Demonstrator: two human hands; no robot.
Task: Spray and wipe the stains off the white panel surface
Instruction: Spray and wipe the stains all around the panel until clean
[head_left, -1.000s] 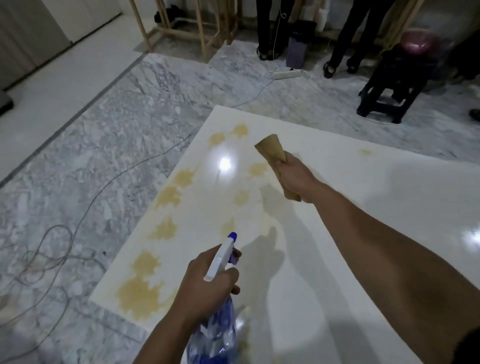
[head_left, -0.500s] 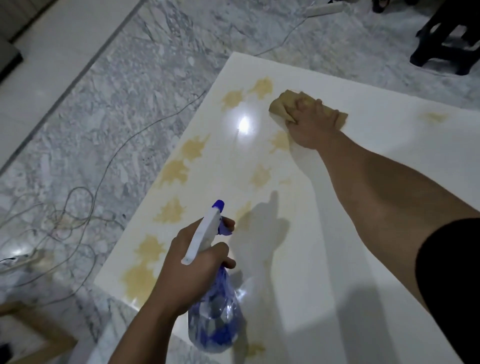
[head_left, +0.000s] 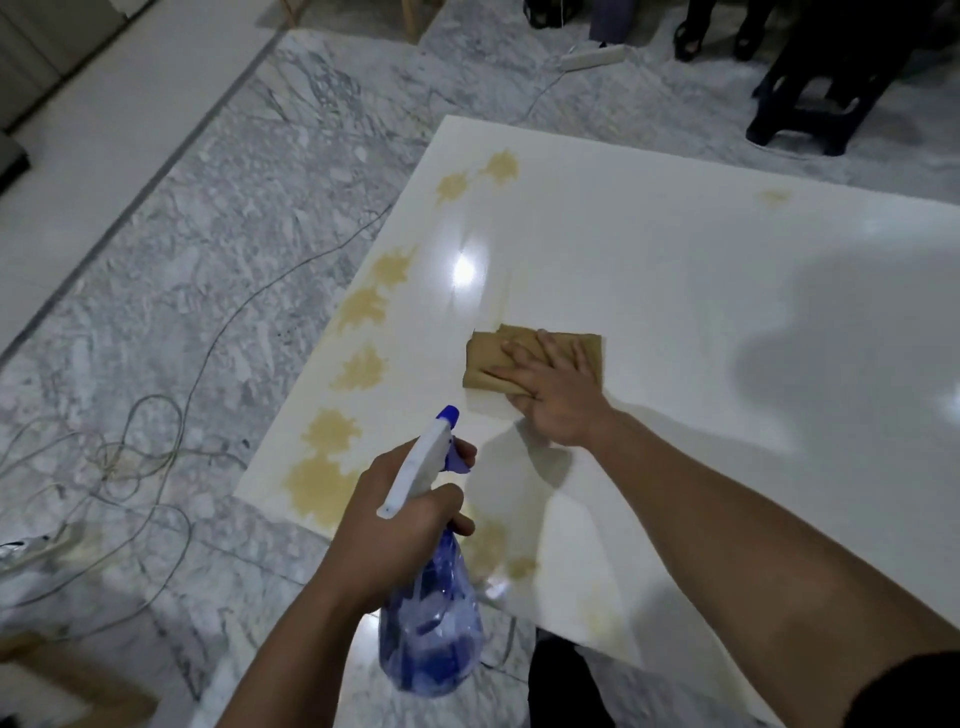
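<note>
While flat — cloth (head_left: 524, 358) on panel (head_left: 675, 291).

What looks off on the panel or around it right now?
Yellow-brown stains still line the white panel's left edge, unwiped. Loose cables lie tangled on the marble floor beside it. Nothing looks damaged.

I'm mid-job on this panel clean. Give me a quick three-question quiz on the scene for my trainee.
1. True or false: the right hand presses the folded brown cloth flat on the glossy white panel.
2. What does the left hand grip? A) translucent blue spray bottle with white trigger head B) sponge C) brush
3. Fill in: the yellow-brown stains run mostly along the panel's ___ edge.

Key: 1 true; 2 A; 3 left
</note>
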